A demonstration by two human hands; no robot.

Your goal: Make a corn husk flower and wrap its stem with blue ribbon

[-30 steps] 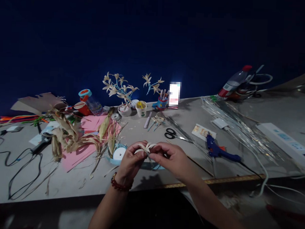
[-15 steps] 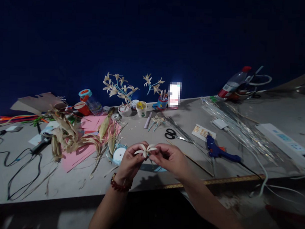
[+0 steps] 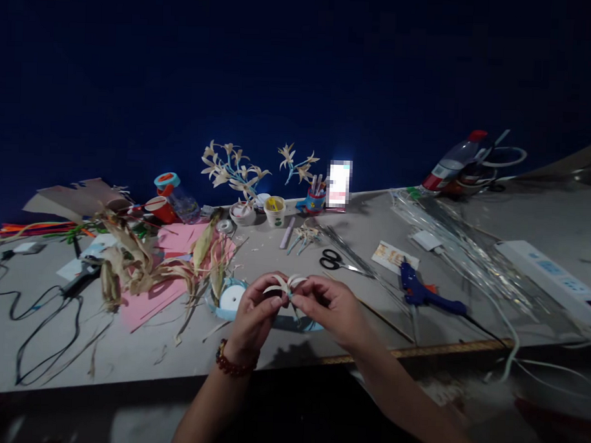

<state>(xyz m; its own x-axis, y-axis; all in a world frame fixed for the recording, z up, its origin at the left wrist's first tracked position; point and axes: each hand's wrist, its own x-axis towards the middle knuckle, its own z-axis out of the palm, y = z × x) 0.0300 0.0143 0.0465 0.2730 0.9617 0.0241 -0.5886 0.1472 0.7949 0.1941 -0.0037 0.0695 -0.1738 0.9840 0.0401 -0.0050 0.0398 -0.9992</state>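
A cream husk flower (image 3: 288, 287) with thin curved petals and a bluish base is held up over the table's near side. My left hand (image 3: 256, 312) pinches it from the left, thumb against the fingers. From the other side, my right hand (image 3: 332, 311) grips the flower's base and stem between thumb and fingertips. Behind and below my left hand lies a roll of light-blue tape (image 3: 231, 298), partly covered by that hand. Small finished flowers with blue stems (image 3: 302, 238) lie further back, beside a pale marker (image 3: 287, 233).
Black-handled scissors (image 3: 338, 262), bundled wires (image 3: 346, 241) and a blue glue gun (image 3: 426, 294) lie to the right, near a white power strip (image 3: 548, 275). Dried husks (image 3: 129, 261) and pink paper (image 3: 154, 307) cover the left. Flower branches (image 3: 234, 171) stand at the back.
The flower has tipped between my fingers, so its petals now point more upward and its bluish base shows. Both hands still hold it in nearly the same place.
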